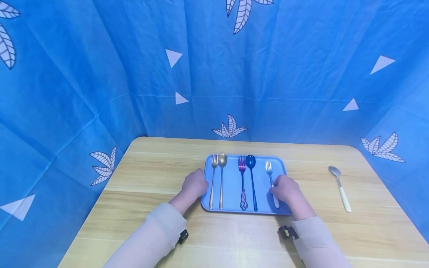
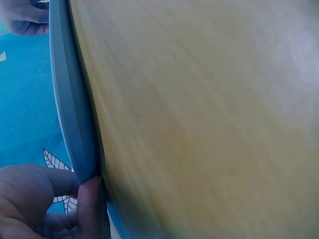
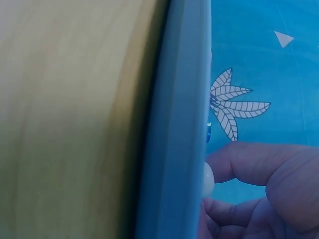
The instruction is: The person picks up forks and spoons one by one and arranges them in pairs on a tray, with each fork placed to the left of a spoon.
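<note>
A blue tray [image 1: 232, 186] lies on the table with cutlery laid lengthwise on it. My left hand [image 1: 195, 183] pinches the tray's left rim between thumb and finger, as the left wrist view shows at the tray wall [image 2: 75, 109]. Over the tray's right side, my right hand [image 1: 287, 189] holds a small fork [image 1: 269, 168] by its white handle; the handle's end [image 3: 208, 180] shows between the fingers in the right wrist view. From the left lie a gold fork [image 1: 213, 175], a gold spoon [image 1: 221, 175], a purple fork [image 1: 242, 167] and a dark blue spoon [image 1: 251, 162].
A spoon with a white handle [image 1: 340, 188] lies on the wooden table [image 1: 161, 160] to the right of the tray. Blue patterned cloth [image 1: 214, 74] hangs behind the table and along both sides.
</note>
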{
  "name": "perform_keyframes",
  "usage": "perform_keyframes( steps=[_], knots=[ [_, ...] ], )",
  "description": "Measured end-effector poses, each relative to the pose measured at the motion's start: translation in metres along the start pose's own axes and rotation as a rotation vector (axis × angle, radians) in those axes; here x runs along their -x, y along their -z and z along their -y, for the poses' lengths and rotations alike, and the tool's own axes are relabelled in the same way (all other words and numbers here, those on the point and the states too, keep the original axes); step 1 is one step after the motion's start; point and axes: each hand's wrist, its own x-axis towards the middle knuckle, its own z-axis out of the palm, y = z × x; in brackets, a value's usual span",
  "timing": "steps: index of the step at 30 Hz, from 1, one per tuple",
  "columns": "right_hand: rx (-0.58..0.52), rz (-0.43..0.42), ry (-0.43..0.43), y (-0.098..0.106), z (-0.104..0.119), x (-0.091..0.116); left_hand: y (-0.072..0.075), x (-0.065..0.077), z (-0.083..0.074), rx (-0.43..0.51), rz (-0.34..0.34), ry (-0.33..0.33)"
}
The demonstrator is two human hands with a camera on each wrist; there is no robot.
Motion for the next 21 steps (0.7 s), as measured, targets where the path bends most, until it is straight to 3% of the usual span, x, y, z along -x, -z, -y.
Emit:
perform_keyframes(
  steps=[21],
  knots=[
    [0.007, -0.021, -0.005, -0.0031, 0.0012, 0.0012, -0.0013, -0.0018, 0.0006, 0.005, -0.002, -0.002]
  ],
)
